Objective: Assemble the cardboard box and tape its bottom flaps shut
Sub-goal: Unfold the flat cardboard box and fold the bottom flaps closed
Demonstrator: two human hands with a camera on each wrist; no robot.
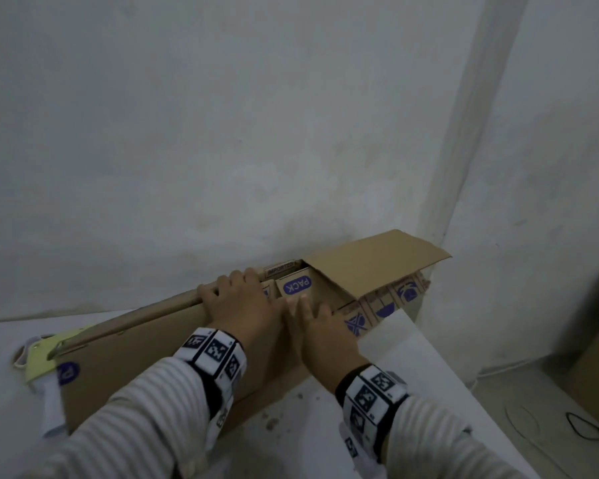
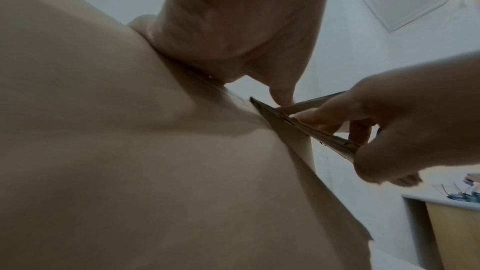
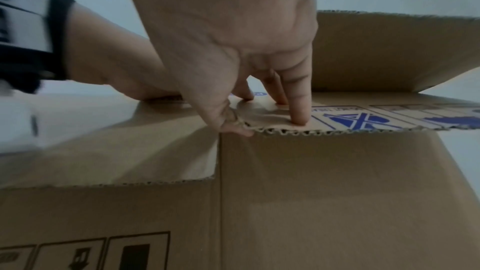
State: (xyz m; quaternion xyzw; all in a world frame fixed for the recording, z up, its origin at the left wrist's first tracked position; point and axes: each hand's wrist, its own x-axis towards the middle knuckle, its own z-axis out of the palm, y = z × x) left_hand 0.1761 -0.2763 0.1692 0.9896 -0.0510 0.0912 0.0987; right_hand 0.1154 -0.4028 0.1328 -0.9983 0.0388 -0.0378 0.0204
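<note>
- Our left hand [image 1: 237, 300] has its fingers hooked over the top edge of the cardboard box [image 1: 173, 344], gripping it. Our right hand [image 1: 320, 328] sits just beside it, thumb under a flap's edge and fingers pressed on top, so it's pinching that flap.
- The box is still mostly flattened. It stands on its long edge on the white worktop [image 1: 388, 368], up against the wall [image 1: 222, 133].
- One big flap [image 1: 370, 264] sticks out to the right, and a smaller flap with a blue "PACK" label [image 1: 297, 284] shows in the gap behind our fingers.
- Hard-to-see stuff: the left wrist view is mostly blurry cardboard. How far the box has opened we can't tell, since our hands and forearms cover the middle.
- At the left end a tape dispenser [image 1: 40, 357] with a pale yellow body pokes out from behind the box. Most of it is hidden, and the tape roll barely shows.
- Count: one box, one tape dispenser, two hands, two marker wristbands, one on each wrist [image 1: 215, 354].
- Blue handling symbols [image 1: 384, 307] run along the right side, and black ones show low on a panel in the right wrist view.
- Room: plain, stained whitish wall with a corner at the right. There's floor beyond the worktop's right edge, with a dark cable [image 1: 585, 426] lying on it and something brown cut off by the frame.
</note>
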